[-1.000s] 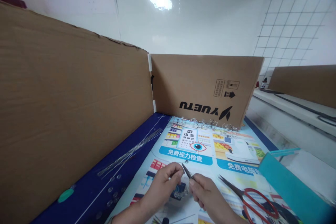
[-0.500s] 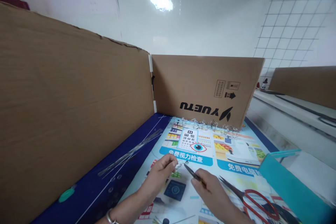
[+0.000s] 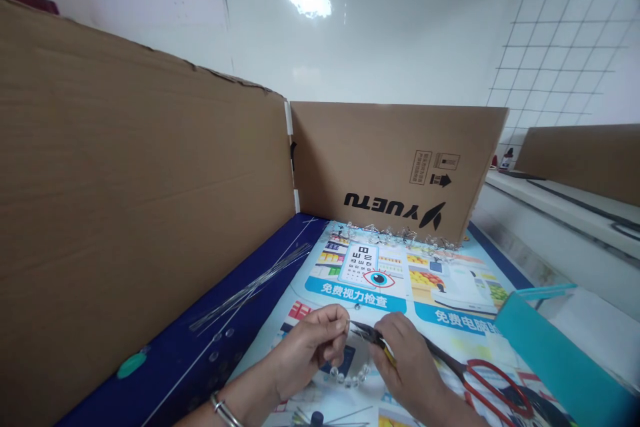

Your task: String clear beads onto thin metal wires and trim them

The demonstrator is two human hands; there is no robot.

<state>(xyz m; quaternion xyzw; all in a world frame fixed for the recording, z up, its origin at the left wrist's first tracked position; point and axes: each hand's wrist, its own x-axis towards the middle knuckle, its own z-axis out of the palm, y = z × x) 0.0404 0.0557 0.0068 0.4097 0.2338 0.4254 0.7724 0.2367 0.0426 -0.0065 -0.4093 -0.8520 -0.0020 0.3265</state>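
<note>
My left hand (image 3: 310, 350), a metal bangle at its wrist, is closed in a pinch on the end of a thin wire. From it a curved string of clear beads (image 3: 351, 380) hangs below, between the two hands. My right hand (image 3: 407, 363) is wrapped round needle-nose pliers (image 3: 369, 332) with yellow-and-black handles. The pliers' tips point left and lie close to my left fingertips, by the wire; whether they grip it I cannot tell. Large red-handled scissors (image 3: 493, 387) lie just right of my right hand, partly behind it.
Thin straight wires (image 3: 253, 288) lie on the dark blue strip at left. Clear beaded pieces (image 3: 395, 237) line the foot of the back cardboard panel (image 3: 380, 153). Another cardboard wall (image 3: 150, 200) stands at left. A teal box (image 3: 560, 353) sits at right, a green piece (image 3: 131, 365) at lower left.
My left hand has moved slightly right and down, and the pliers have come to its fingertips. The beaded loop now hangs in plain view. The camera has shifted slightly.
</note>
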